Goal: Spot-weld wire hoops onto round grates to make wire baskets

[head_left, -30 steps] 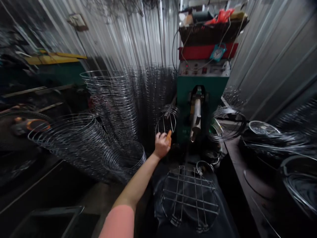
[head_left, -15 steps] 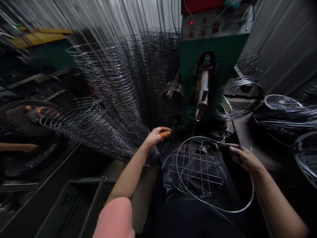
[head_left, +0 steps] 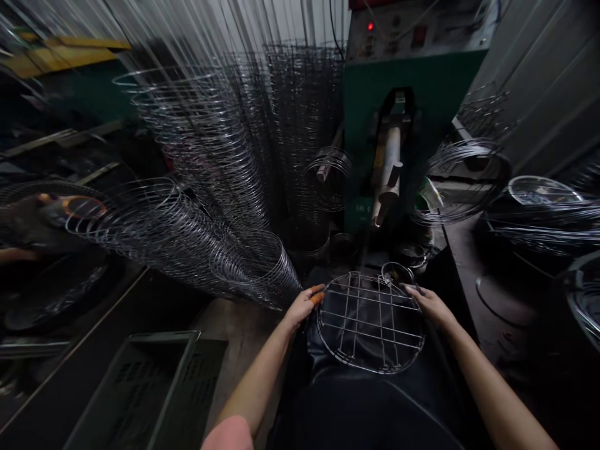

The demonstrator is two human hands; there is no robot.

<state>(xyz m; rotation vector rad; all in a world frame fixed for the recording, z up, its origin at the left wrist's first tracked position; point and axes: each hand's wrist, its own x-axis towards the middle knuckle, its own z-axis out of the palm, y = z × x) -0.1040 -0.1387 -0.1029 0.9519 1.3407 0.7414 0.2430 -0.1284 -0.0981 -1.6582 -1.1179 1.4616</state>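
Observation:
A round wire rack [head_left: 380, 315] with crossing bars lies on dark covering over my lap. A wire ring [head_left: 368, 370] now runs around its edge, close against the bar ends. My left hand [head_left: 302, 306], with orange covers on some fingers, is closed at the rim on the left, thumb and fingers pinching. On the far right of the rim, my right hand [head_left: 429, 303] pinches the edge too. A small wire loop [head_left: 397, 273] sticks out at the rack's far side. Whether each hand grips the ring alone or rack and ring together cannot be made out.
Ahead stands a green machine [head_left: 365, 125] with a protruding metal rod [head_left: 391, 162] and a red light. Stacked wire rings [head_left: 201, 125] fill the left side. A grey crate [head_left: 135, 381] is at lower left; wire bundles [head_left: 544, 215] lie right. Another person's gloved hand [head_left: 47, 215] shows far left.
The loose wire ring, formerly hanging from my right hand across the rack, has come down onto the rack's edge. Both hands have moved in to the rim.

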